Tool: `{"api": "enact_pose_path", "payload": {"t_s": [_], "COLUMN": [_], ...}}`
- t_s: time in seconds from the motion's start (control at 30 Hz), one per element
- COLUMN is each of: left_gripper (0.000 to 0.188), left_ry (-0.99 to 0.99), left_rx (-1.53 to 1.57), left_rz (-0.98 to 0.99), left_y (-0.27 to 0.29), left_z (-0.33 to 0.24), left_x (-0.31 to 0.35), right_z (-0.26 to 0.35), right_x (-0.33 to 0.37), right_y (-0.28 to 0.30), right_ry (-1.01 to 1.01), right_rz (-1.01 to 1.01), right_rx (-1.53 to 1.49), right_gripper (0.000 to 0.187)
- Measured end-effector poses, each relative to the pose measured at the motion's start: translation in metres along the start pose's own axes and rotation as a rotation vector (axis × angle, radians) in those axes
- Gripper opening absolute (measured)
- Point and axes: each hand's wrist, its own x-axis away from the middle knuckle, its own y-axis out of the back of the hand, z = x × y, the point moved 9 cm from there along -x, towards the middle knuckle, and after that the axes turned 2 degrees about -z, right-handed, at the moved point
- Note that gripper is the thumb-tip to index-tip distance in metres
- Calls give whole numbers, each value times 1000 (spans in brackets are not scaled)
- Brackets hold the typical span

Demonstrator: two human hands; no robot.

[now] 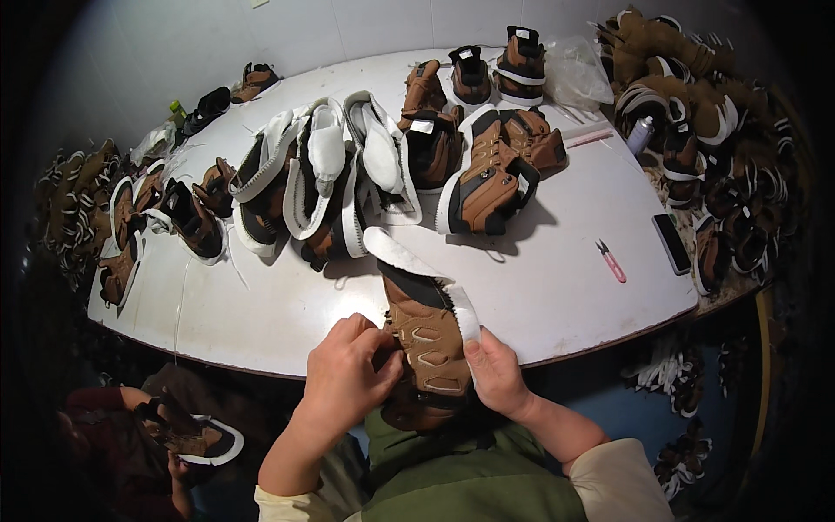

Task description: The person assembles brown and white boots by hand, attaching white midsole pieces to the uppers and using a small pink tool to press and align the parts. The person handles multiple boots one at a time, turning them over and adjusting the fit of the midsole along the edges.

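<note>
A brown shoe upper (426, 344) with a black collar and a white edge strip stands tilted over the table's front edge, in front of my body. My right hand (497, 374) grips its right side, thumb on the white strip. At its left side, by the small lace loops, my left hand (352, 364) is closed in a pinch; whatever sits between those fingertips is hidden. Just beyond the upper stand brown and black shoes (491, 187) and several uppers with white linings (380, 157).
The white table (539, 296) carries pink-handled thread snips (611, 261) and a black phone (671, 244) at right. A spray can (640, 135) stands near piled uppers (731, 122). At lower left, another person holds a brown shoe (196, 439). A clear plastic bag (574, 74) lies at the back.
</note>
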Motion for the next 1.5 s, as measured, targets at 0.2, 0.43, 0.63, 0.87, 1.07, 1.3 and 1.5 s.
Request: {"api": "enact_pose_path", "payload": {"t_s": [0.2, 0.43, 0.63, 0.87, 1.07, 1.3, 1.5], "left_gripper": [14, 11, 6, 8, 8, 5, 7], "left_ry": [-42, 42, 42, 404, 215, 251, 174], "left_rx": [-91, -96, -1, 858, 666, 575, 621], "left_rz": [37, 90, 63, 120, 45, 89, 18], "left_y": [0, -32, -34, -51, -44, -47, -45], "left_z": [-9, 17, 34, 82, 68, 65, 58], "left_x": [7, 2, 3, 22, 22, 17, 11], "right_z": [42, 29, 9, -8, -2, 3, -14], "right_x": [6, 2, -10, -11, -14, -16, -17], "right_y": [-7, -12, -15, -7, -8, -1, 17], "right_ry": [134, 26, -142, -183, -186, -218, -194], "right_rz": [22, 116, 153, 139, 134, 126, 59], "right_rx": [165, 200, 154, 99, 136, 227, 150], "right_gripper": [24, 23, 24, 25, 26, 26, 27]}}
